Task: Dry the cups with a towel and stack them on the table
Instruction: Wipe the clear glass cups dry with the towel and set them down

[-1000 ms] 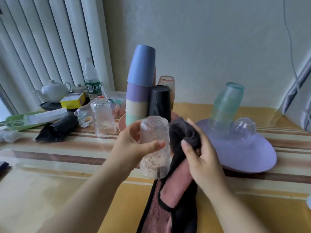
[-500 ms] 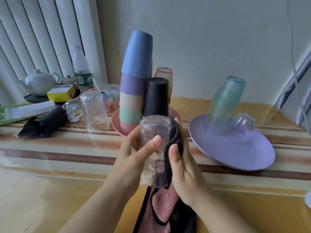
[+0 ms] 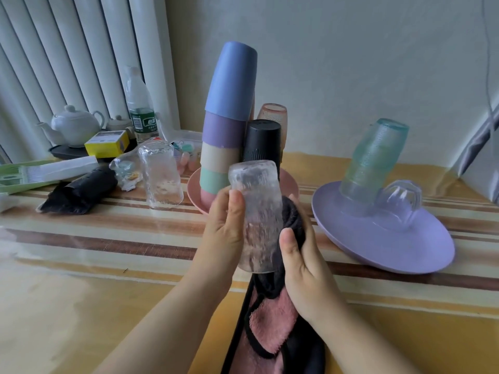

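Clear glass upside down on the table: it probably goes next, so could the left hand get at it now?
Probably not yet: the left hand grips the held glass. Bare table lies toward the clear glass.

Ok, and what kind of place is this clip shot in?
Probably a home, at a table pushed into a corner rather than a proper kitchen: a striped tablecloth, vertical blinds, and a white teapot beside a water bottle. Washed cups sit upside down on a pink plate and a purple plate.
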Demonstrator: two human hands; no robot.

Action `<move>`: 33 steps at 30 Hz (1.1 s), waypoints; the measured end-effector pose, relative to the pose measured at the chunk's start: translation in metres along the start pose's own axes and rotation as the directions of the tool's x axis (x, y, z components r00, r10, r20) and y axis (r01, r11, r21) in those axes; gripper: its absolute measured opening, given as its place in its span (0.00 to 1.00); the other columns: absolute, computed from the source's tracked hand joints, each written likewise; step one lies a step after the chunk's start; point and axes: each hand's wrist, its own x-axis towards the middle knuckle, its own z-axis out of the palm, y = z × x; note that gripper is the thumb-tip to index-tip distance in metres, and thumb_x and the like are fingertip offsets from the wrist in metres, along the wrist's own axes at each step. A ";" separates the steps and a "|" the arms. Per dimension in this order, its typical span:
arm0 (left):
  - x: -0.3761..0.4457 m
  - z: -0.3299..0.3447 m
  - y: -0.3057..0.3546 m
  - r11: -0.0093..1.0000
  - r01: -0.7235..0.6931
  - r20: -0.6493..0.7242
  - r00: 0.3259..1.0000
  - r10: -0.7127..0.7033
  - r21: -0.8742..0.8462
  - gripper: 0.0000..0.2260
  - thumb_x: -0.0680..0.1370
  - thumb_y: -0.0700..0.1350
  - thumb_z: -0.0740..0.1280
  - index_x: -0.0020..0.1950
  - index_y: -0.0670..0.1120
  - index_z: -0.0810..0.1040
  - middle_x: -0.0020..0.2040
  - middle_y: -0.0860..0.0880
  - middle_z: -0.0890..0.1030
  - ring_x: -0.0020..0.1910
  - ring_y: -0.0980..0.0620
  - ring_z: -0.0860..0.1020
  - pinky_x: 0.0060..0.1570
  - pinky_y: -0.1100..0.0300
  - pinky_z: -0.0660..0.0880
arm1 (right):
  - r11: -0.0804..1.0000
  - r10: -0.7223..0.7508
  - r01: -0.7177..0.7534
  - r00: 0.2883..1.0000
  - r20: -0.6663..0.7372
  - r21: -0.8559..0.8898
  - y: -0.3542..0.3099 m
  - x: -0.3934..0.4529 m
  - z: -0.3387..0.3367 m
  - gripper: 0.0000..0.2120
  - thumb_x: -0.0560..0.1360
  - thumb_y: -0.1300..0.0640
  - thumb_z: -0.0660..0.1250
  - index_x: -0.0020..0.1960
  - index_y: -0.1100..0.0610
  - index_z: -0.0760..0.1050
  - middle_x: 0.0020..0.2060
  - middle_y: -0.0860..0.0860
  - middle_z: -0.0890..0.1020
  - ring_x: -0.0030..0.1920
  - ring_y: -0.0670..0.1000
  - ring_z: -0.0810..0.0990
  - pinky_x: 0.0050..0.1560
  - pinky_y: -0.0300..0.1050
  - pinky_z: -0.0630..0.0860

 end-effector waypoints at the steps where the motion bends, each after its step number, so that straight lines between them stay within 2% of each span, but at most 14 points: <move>1: -0.002 0.001 0.002 0.998 0.002 0.045 0.999 -0.004 0.062 0.18 0.72 0.71 0.58 0.57 0.67 0.72 0.61 0.57 0.78 0.65 0.58 0.74 0.65 0.54 0.71 | 1.000 -0.007 0.007 1.000 -0.024 -0.002 -0.001 0.000 0.000 0.21 0.76 0.42 0.52 0.68 0.38 0.53 0.70 0.32 0.59 0.69 0.28 0.57 0.63 0.21 0.56; 3: -0.007 0.002 0.003 0.997 0.025 0.144 0.989 -0.034 0.066 0.21 0.74 0.62 0.66 0.66 0.65 0.67 0.60 0.62 0.79 0.62 0.65 0.75 0.60 0.65 0.73 | 1.000 -0.011 0.012 0.999 -0.053 0.011 -0.002 -0.001 -0.001 0.22 0.77 0.37 0.51 0.69 0.39 0.54 0.71 0.35 0.59 0.68 0.28 0.58 0.62 0.20 0.57; 5: -0.010 0.001 0.001 0.996 0.034 0.182 0.982 -0.049 0.087 0.31 0.71 0.53 0.74 0.69 0.59 0.64 0.60 0.59 0.80 0.59 0.64 0.78 0.56 0.66 0.76 | 0.999 0.004 -0.002 0.999 -0.044 0.043 -0.004 -0.001 -0.003 0.25 0.76 0.38 0.50 0.71 0.41 0.54 0.71 0.37 0.61 0.67 0.28 0.60 0.61 0.20 0.59; 6: -0.012 0.000 0.001 0.993 0.034 0.180 0.982 -0.054 0.113 0.32 0.69 0.52 0.76 0.68 0.57 0.63 0.60 0.57 0.79 0.58 0.64 0.78 0.55 0.65 0.76 | 0.999 -0.006 0.008 0.999 -0.040 0.053 -0.004 -0.001 -0.004 0.26 0.76 0.38 0.49 0.72 0.44 0.55 0.72 0.38 0.61 0.68 0.29 0.60 0.62 0.21 0.59; 9: -0.013 -0.003 0.006 0.990 0.038 0.179 0.982 -0.062 0.133 0.29 0.68 0.50 0.73 0.63 0.51 0.63 0.54 0.57 0.79 0.51 0.67 0.80 0.46 0.70 0.76 | 0.996 -0.080 0.082 0.995 -0.052 0.033 -0.006 -0.001 -0.004 0.33 0.76 0.36 0.51 0.75 0.52 0.54 0.74 0.43 0.59 0.72 0.35 0.57 0.67 0.26 0.58; 12: -0.013 -0.006 0.005 0.994 0.058 0.257 0.963 -0.081 0.095 0.23 0.70 0.44 0.73 0.61 0.45 0.68 0.47 0.54 0.84 0.47 0.60 0.82 0.43 0.67 0.77 | 0.994 -0.112 0.113 0.989 -0.096 0.001 -0.008 0.002 -0.008 0.35 0.75 0.34 0.51 0.75 0.53 0.52 0.74 0.42 0.57 0.73 0.34 0.55 0.67 0.25 0.55; 17: -0.016 -0.008 0.000 0.995 0.054 0.355 0.931 -0.082 0.088 0.23 0.68 0.45 0.75 0.62 0.49 0.76 0.55 0.52 0.83 0.55 0.55 0.81 0.50 0.65 0.77 | 0.996 -0.080 0.089 0.971 -0.224 0.030 -0.013 0.004 -0.022 0.27 0.74 0.33 0.50 0.69 0.44 0.54 0.65 0.31 0.60 0.63 0.22 0.58 0.60 0.18 0.56; 20: -0.017 -0.009 -0.001 0.995 0.008 0.361 0.931 -0.044 0.100 0.25 0.66 0.51 0.74 0.61 0.48 0.77 0.55 0.50 0.84 0.55 0.54 0.81 0.51 0.63 0.77 | 0.996 -0.063 0.078 0.966 -0.252 0.052 -0.019 0.001 -0.023 0.14 0.75 0.44 0.48 0.60 0.38 0.57 0.59 0.27 0.62 0.56 0.16 0.59 0.55 0.15 0.56; 22: -0.017 -0.010 -0.003 0.997 0.046 0.299 0.952 -0.061 0.056 0.25 0.62 0.53 0.75 0.56 0.46 0.75 0.49 0.51 0.85 0.49 0.53 0.83 0.46 0.62 0.78 | 0.996 -0.039 0.053 0.981 -0.188 0.072 -0.019 -0.002 -0.022 0.13 0.78 0.43 0.46 0.62 0.39 0.58 0.58 0.26 0.63 0.56 0.17 0.60 0.54 0.15 0.57; 24: -0.017 -0.010 -0.004 0.997 0.077 0.239 0.968 -0.075 0.002 0.25 0.60 0.54 0.74 0.52 0.44 0.73 0.42 0.50 0.84 0.42 0.51 0.82 0.42 0.60 0.79 | 0.998 -0.017 0.021 0.997 -0.077 0.051 -0.015 -0.004 -0.016 0.23 0.77 0.36 0.44 0.69 0.41 0.55 0.63 0.28 0.62 0.62 0.20 0.59 0.58 0.16 0.57; 26: -0.014 -0.013 -0.001 0.992 0.100 0.162 0.983 -0.087 -0.079 0.23 0.61 0.54 0.74 0.50 0.44 0.75 0.42 0.47 0.83 0.41 0.48 0.81 0.41 0.57 0.79 | 1.000 0.000 0.000 0.998 0.056 0.003 -0.013 -0.006 -0.010 0.35 0.73 0.30 0.46 0.75 0.46 0.50 0.71 0.33 0.58 0.68 0.26 0.55 0.63 0.20 0.55; 28: -0.008 -0.021 0.001 0.969 0.148 0.097 0.987 -0.131 -0.197 0.23 0.64 0.53 0.74 0.53 0.41 0.79 0.48 0.40 0.83 0.47 0.43 0.82 0.50 0.48 0.78 | 0.999 0.014 -0.007 0.986 0.165 -0.041 -0.011 -0.007 -0.004 0.38 0.74 0.33 0.50 0.77 0.49 0.44 0.75 0.39 0.54 0.72 0.32 0.52 0.68 0.25 0.53; 30: -0.004 -0.026 0.006 0.943 0.191 0.110 0.980 -0.167 -0.272 0.21 0.73 0.54 0.70 0.59 0.41 0.80 0.57 0.37 0.81 0.58 0.41 0.80 0.61 0.45 0.74 | 0.991 0.005 0.023 0.977 0.212 -0.129 -0.008 -0.008 0.001 0.37 0.75 0.38 0.52 0.77 0.50 0.40 0.76 0.40 0.50 0.74 0.35 0.49 0.74 0.35 0.50; 33: -0.007 -0.022 0.008 0.964 0.199 0.086 0.979 -0.186 -0.177 0.19 0.79 0.55 0.59 0.49 0.47 0.86 0.53 0.45 0.85 0.55 0.49 0.83 0.53 0.58 0.77 | 0.986 -0.013 0.039 0.986 0.164 -0.159 -0.004 -0.008 0.004 0.36 0.77 0.42 0.54 0.77 0.49 0.38 0.77 0.40 0.48 0.74 0.35 0.48 0.75 0.38 0.50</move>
